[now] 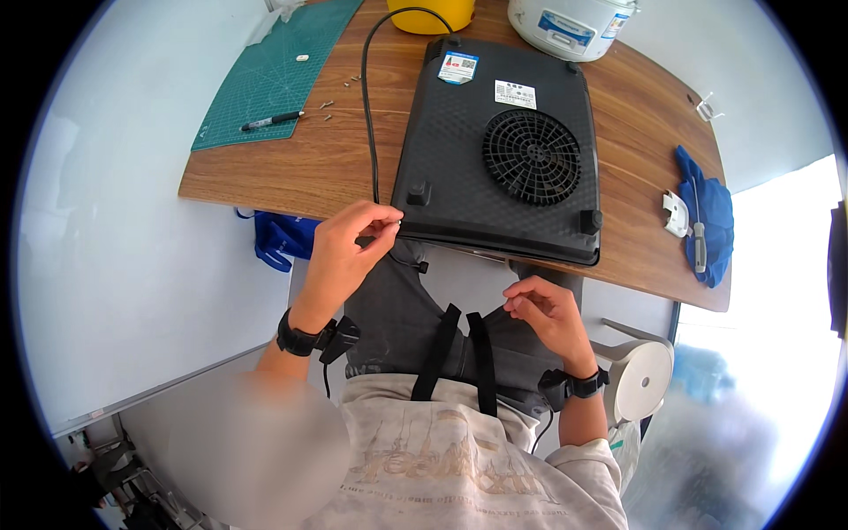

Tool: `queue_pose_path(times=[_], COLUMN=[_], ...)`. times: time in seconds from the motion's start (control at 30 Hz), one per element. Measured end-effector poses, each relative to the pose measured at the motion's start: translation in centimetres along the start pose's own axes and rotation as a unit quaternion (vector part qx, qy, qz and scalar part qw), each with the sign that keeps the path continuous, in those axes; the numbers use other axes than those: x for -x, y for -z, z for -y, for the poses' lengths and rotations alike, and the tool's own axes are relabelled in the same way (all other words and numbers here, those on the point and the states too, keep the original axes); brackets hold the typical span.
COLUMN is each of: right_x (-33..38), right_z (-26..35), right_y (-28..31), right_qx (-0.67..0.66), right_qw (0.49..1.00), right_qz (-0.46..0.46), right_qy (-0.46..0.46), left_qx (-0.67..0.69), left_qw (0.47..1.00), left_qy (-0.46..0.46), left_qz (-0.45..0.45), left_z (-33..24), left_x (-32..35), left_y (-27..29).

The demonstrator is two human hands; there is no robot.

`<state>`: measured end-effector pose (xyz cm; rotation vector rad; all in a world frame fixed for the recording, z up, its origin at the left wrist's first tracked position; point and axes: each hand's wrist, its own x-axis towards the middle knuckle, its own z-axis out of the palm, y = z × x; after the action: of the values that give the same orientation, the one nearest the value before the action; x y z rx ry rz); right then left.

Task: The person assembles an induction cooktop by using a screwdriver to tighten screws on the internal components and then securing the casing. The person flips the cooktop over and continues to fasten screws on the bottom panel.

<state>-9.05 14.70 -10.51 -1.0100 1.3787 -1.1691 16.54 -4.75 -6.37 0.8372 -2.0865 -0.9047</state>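
Observation:
A black induction cooker lies upside down on the wooden table, its round fan grille and rubber feet facing up. At its near left corner, my left hand pinches thumb and forefinger together. A tiny pale spot shows at those fingertips, too small to name. My right hand hovers above my lap, off the table's near edge, with fingers curled together; whatever they may hold is hidden. The cooker's black power cord loops along its left side.
Several small screws lie beside a green cutting mat with a pen. To the right, a screwdriver rests on a blue cloth near a white plastic piece. A white rice cooker and yellow container stand behind.

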Motion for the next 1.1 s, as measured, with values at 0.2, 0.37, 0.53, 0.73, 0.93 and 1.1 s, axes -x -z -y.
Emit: queue_pose_path(times=[0.2,0.37,0.53,0.73,0.93,1.1], right_x=[0.08,0.07,0.08,0.08,0.03,0.10], right_z=[0.00,0.05,0.13,0.05,-0.22,-0.21], right_y=[0.04,0.01,0.06,0.01,0.01,0.02], right_qx=[-0.002,0.010,0.005,0.002,0.006,0.005], right_qw=[1.000,1.000,1.000,1.000,1.000,1.000], right_qz=[-0.002,-0.004,-0.007,-0.007,-0.002,-0.007], right_qy=[-0.005,-0.002,-0.001,-0.002,-0.003,-0.001], left_qx=[-0.030,-0.049,-0.063,-0.061,-0.017,0.006], left_qw=[1.000,0.999,0.998,0.998,1.000,0.999], left_qy=[0.004,-0.010,-0.012,-0.024,0.002,0.036], left_qz=[0.002,0.002,-0.005,-0.004,-0.014,-0.020], left_z=[-0.10,-0.21,-0.35,-0.25,0.39,0.53], left_x=[0.09,0.25,0.18,0.07,0.06,0.09], left_y=[0.35,0.36,0.30,0.27,-0.06,-0.16])
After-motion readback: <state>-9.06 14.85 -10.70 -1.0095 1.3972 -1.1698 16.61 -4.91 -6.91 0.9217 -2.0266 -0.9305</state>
